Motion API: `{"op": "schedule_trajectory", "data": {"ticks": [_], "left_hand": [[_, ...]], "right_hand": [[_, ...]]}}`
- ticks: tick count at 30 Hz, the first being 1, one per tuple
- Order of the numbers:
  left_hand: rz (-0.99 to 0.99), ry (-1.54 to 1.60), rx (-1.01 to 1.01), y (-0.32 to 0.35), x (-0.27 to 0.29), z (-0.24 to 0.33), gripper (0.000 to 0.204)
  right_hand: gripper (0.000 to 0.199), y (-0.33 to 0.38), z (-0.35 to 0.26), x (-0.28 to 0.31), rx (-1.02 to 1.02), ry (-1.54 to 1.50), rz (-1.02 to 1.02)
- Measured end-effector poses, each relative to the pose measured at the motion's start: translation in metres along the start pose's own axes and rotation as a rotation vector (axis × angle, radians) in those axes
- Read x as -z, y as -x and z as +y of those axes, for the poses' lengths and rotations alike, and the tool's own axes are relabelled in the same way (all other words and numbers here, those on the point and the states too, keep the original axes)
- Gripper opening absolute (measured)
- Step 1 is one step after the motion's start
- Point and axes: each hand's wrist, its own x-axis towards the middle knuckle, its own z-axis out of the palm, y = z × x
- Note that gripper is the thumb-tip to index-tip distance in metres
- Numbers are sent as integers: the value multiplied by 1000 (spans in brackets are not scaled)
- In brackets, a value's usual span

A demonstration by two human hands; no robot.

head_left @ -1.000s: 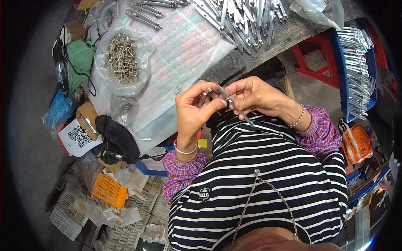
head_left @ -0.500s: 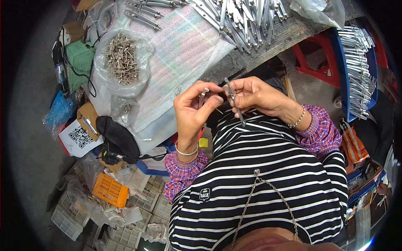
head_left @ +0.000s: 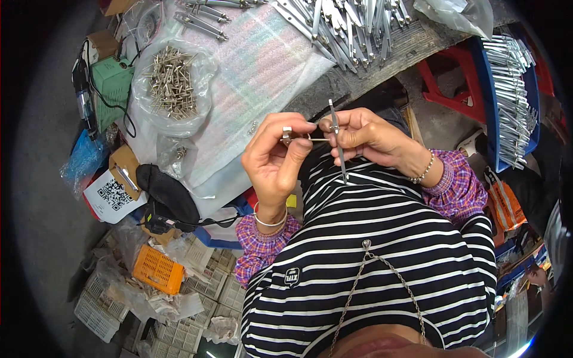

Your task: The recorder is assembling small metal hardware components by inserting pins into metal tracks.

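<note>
My left hand (head_left: 273, 160) pinches a small metal pin (head_left: 290, 136) by its head, its shaft pointing right. My right hand (head_left: 370, 136) grips a long thin metal rod (head_left: 338, 143) held nearly upright, and the pin's tip meets the rod near its upper part. Both hands hover close to my chest, just in front of the table edge. A clear bag of loose metal pins (head_left: 170, 83) lies on the table to the left.
A heap of long metal rods (head_left: 352, 21) covers the far table. A blue tray (head_left: 507, 89) with more rods sits on the right by a red stool (head_left: 453, 77). Boxes, a black pouch (head_left: 167, 194), an orange crate (head_left: 158, 269) and white crates lie lower left.
The rod in my right hand has swung from slanted to nearly upright. My left hand has brought the pin closer against it.
</note>
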Motion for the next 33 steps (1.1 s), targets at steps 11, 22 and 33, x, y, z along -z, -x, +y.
{"op": "schedule_trajectory", "data": {"ticks": [11, 22, 33], "left_hand": [[-66, -155, 79, -1, -2, -8, 14], [-9, -268, -37, -4, -7, -15, 13], [-3, -218, 46, -4, -10, -17, 14]], "right_hand": [[23, 0, -3, -1, 68, -43, 2], [23, 2, -5, -5, 81, 47, 97], [32, 7, -3, -5, 121, 150, 95]]}}
